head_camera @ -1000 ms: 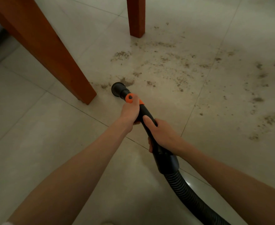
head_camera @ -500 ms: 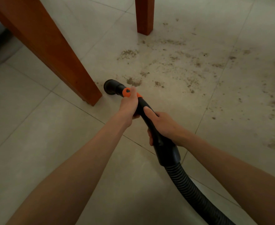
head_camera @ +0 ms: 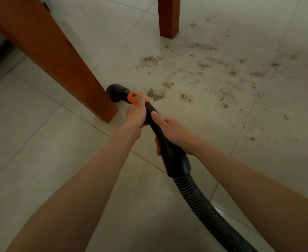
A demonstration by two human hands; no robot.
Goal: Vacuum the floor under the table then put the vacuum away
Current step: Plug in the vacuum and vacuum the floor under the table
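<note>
Ribbed black hose (head_camera: 202, 202) leads up into a smooth black wand (head_camera: 163, 139): your right hand (head_camera: 171, 132) wraps it, your left hand (head_camera: 136, 114) clasps ahead by the orange collar (head_camera: 132, 98). Round nozzle (head_camera: 115, 91) is down on the floor (head_camera: 40, 160), just beside the near table leg (head_camera: 62, 62), debris (head_camera: 195, 73) beyond.

No writing, label, brand mark or number can be read anywhere here, not on the black vacuum wand (head_camera: 156, 128), nor on its orange collar (head_camera: 133, 99) just beside the near table leg (head_camera: 58, 57).
</note>
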